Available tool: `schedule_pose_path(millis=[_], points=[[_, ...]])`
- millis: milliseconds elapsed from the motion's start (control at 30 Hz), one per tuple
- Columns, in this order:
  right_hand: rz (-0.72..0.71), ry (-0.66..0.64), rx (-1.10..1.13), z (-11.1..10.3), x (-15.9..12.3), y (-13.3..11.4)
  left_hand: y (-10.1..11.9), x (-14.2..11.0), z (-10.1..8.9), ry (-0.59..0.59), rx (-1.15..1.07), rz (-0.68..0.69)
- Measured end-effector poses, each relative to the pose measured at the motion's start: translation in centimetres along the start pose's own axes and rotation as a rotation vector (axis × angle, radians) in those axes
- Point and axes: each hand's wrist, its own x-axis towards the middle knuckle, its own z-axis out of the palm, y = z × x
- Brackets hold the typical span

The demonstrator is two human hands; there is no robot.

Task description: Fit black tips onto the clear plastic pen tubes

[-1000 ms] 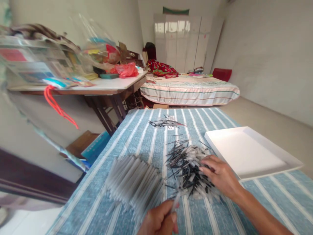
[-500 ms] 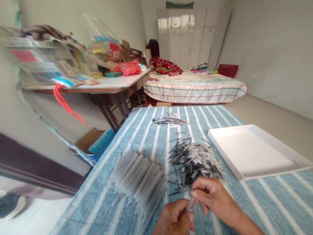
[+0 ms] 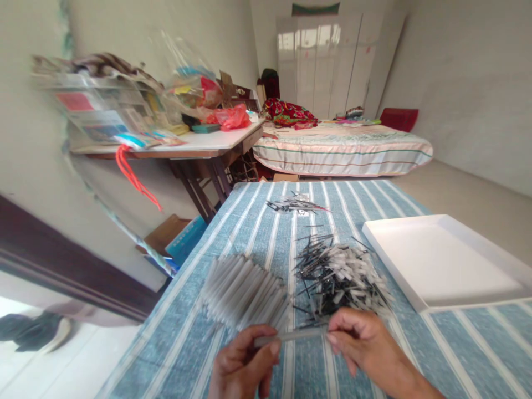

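Observation:
A slim, translucent grey plastic tube (image 3: 300,334) lies level between my two hands, just above the striped cloth. My left hand (image 3: 245,360) grips its left end between thumb and fingers. At the other end, my right hand (image 3: 362,339) pinches the tip; whether a smaller piece sits in that pinch is hidden. Beyond my left hand is a stack of similar grey tubes (image 3: 245,291), lying side by side on a slant. Past my right hand spreads a loose heap of thin black sticks and whitish strips (image 3: 338,271).
A shallow white box (image 3: 419,296) stands on the right of the table's blue striped cloth (image 3: 199,327). Toward the far edge lies a small bunch of dark, thin sticks (image 3: 297,205) on a clear bag. A cluttered side table (image 3: 233,138) and a bed (image 3: 341,149) are beyond.
My left hand has moved left and the tube has swung from steep to level, with more of it showing between the hands. My right hand keeps its pinch. The view has shifted slightly.

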Motion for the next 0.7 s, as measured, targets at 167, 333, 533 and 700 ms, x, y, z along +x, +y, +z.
schedule_pose_path(millis=[167, 333, 533, 700], points=[[-0.161, -0.020, -0.159, 3.2, 0.3, 1.2, 2.9, 0.8, -1.4, 0.142, -0.063, 0.174], [-0.315, 0.068, -0.340, 3.6, -0.1, 2.2, 4.7, 1.5, -1.8, 0.142, -0.092, 0.199], [-0.498, 0.480, -0.585, 0.1, -1.7, 3.4, 4.5, 2.7, -1.7, 0.253, 0.200, 0.317], [-0.466, 0.795, -0.871, -4.3, -2.1, 4.7, 3.7, 3.1, -0.4, 0.128, 0.422, 0.367]])
